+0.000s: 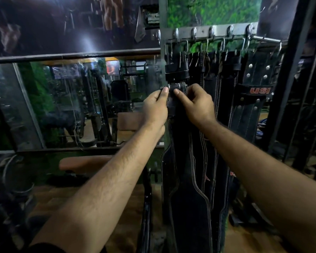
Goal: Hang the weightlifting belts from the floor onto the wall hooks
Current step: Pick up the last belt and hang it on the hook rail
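A black weightlifting belt (186,198) with white stitching hangs down in front of me, its metal buckle (173,87) held up at chest height. My left hand (155,106) pinches the buckle's left end. My right hand (195,103) grips the strap just right of the buckle. Above, a steel rack of wall hooks (212,33) carries several black belts (226,73) by their buckles. One of them, at the right, bears a red USI label (259,90). The leftmost hook (175,34) stands directly above my hands.
A large mirror (71,103) fills the wall to the left and reflects gym machines. A padded bench (84,163) stands low at the left. Dark metal frame posts (288,70) rise at the right. Wooden floor shows below.
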### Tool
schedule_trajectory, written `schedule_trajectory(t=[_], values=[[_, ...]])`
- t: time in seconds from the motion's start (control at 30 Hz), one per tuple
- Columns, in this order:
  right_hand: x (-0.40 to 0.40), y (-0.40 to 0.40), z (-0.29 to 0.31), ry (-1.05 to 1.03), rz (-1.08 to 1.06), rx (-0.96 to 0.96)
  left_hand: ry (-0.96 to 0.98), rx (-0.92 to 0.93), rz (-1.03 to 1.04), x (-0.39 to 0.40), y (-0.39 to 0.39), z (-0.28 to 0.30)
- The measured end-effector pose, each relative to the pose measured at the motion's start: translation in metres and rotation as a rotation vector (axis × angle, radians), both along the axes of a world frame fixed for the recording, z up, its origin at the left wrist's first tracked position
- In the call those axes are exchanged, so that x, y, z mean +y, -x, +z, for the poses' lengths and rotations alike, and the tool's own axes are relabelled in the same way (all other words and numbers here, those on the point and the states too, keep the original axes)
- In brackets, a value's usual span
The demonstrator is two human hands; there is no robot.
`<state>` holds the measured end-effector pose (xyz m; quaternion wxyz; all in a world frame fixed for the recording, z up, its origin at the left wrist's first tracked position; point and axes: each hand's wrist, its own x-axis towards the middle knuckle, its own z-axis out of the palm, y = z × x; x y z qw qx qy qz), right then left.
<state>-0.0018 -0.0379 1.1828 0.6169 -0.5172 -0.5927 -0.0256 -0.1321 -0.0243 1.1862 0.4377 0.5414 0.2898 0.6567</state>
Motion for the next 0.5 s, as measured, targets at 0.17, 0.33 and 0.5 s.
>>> schedule_trajectory(t=[0.17, 0.33, 0.5], values=[[0.015, 0.010, 0.019, 0.083, 0.030, 0.014, -0.078, -0.034, -0.010, 0.019, 0.010, 0.012], [0.036, 0.017, 0.031, 0.053, 0.194, 0.230, -0.136, -0.009, -0.051, 0.035, 0.018, 0.022], [0.053, 0.022, 0.045, -0.016, 0.316, 0.225, -0.115, 0.022, -0.045, 0.054, 0.025, 0.042]])
